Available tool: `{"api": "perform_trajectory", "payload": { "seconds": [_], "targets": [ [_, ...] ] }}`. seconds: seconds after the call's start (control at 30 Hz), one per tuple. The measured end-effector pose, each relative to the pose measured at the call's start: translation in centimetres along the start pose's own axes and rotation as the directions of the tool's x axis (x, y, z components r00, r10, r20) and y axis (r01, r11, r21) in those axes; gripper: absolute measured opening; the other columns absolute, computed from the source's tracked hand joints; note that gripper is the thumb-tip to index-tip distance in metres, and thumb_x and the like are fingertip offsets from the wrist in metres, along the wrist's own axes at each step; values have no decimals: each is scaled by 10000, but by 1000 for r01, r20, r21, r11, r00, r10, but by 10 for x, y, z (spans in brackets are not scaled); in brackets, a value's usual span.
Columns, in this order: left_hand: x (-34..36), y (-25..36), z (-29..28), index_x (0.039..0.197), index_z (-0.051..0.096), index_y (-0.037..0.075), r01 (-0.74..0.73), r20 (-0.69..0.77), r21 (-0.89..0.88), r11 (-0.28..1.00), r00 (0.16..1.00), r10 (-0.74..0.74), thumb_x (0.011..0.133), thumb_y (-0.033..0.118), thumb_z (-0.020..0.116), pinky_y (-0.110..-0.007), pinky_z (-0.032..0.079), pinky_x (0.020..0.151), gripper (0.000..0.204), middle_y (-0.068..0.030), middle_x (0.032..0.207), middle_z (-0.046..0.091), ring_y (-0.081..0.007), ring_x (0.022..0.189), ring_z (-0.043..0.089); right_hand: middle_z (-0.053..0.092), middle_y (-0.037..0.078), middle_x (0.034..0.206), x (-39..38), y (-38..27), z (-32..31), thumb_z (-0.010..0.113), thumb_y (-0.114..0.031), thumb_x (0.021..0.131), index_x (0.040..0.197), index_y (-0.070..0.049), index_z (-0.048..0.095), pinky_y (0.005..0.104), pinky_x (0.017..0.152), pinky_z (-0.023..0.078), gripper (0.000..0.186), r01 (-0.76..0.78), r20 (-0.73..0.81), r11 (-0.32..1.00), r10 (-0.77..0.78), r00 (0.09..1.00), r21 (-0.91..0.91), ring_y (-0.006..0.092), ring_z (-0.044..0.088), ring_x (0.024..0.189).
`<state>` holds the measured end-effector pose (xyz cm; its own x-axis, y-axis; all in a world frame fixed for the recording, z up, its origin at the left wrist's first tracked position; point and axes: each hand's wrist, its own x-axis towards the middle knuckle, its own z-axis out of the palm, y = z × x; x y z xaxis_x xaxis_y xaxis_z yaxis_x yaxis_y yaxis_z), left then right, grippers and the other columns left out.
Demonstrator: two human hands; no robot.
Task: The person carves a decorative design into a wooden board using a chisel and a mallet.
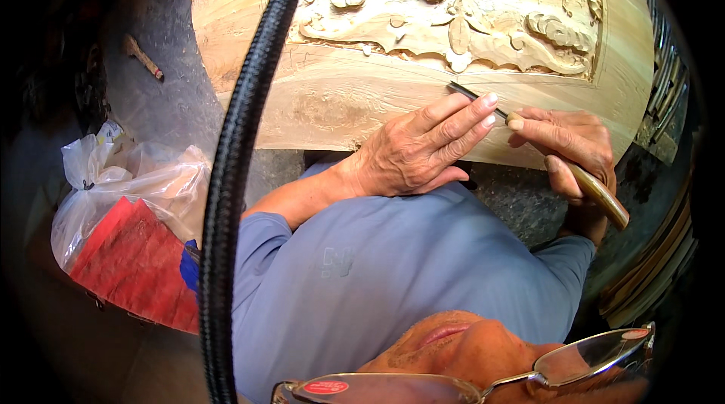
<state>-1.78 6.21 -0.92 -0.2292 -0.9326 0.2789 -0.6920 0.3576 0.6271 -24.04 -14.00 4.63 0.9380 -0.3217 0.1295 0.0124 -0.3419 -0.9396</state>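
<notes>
My right hand (570, 143) is closed round a carving chisel (600, 196), whose smooth brown handle sticks out below the palm. Its thin dark blade points up and left, with the tip over the plain border just below the carved relief. My left hand (423, 143) reaches across that blade with straight fingers laid on it, thumb held apart. Under both hands is a pale wooden panel (317, 90) with a curved outline. Raised scrolls and figures (434, 30) are cut into it, and thin drawn lines run along the border. Whether the tip touches the wood, I cannot tell.
A black braided cable (242, 124) crosses the view at the left. On the left lie a clear plastic bag (143, 170), a red bag or cloth (136, 268) and a short wooden stick (143, 57). Several slim tools (668, 79) line the panel's right side.
</notes>
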Motion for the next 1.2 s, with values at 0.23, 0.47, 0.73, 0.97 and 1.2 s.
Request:
{"api": "perform_trajectory", "payload": {
  "seconds": [0.23, 0.47, 0.73, 0.97, 1.2],
  "targets": [
    [1, -2, 2, 1492, 659, -35, -31, -20, 24, 999, 999, 32, 907, 298, 841, -418, 639, 1037, 696, -189, 1667, 575, -348, 1402, 631, 791, 208, 835, -7, -1, 11, 588, -382, 1048, 1177, 49, 819, 486, 928, 657, 505, -94, -80, 995, 96, 992, 25, 346, 806, 771],
    [-1, -4, 9, 1471, 669, -52, -46, -90, 106, 993, 994, 56, 831, 124, 844, -406, 646, 1023, 686, -202, 1651, 592, -336, 1386, 651, 790, 190, 812, -3, 9, 8, 585, -428, 1060, 1114, 41, 823, 517, 976, 651, 530, -12, -83, 1000, 14, 996, 23, 342, 817, 777],
    [-3, 1, 10, 1461, 657, -91, -22, -86, 128, 992, 996, 33, 800, 93, 870, -427, 634, 1076, 718, -251, 1649, 576, -383, 1395, 659, 813, 209, 911, 1, 20, 7, 600, -150, 953, 1152, 50, 816, 509, 935, 661, 355, 73, -28, 995, -71, 997, 73, 377, 829, 841],
    [-8, -1, 6, 1461, 623, -158, 28, -141, -52, 998, 989, -35, 833, 82, 877, -494, 584, 1177, 718, -335, 1621, 562, -479, 1464, 619, 782, 221, 910, 10, 22, 26, 684, -264, 971, 1257, 57, 782, 455, 755, 638, 441, 97, 13, 993, -98, 995, 64, 373, 800, 811],
    [-3, -2, 3, 1434, 678, -102, -87, -44, 17, 996, 995, 87, 872, 61, 826, -484, 618, 1129, 603, -277, 1599, 615, -419, 1391, 688, 817, 213, 949, -25, 5, 27, 674, -619, 1043, 1289, 55, 784, 415, 741, 638, 726, 47, -110, 999, -47, 993, -6, 337, 826, 822]
  ]
}}
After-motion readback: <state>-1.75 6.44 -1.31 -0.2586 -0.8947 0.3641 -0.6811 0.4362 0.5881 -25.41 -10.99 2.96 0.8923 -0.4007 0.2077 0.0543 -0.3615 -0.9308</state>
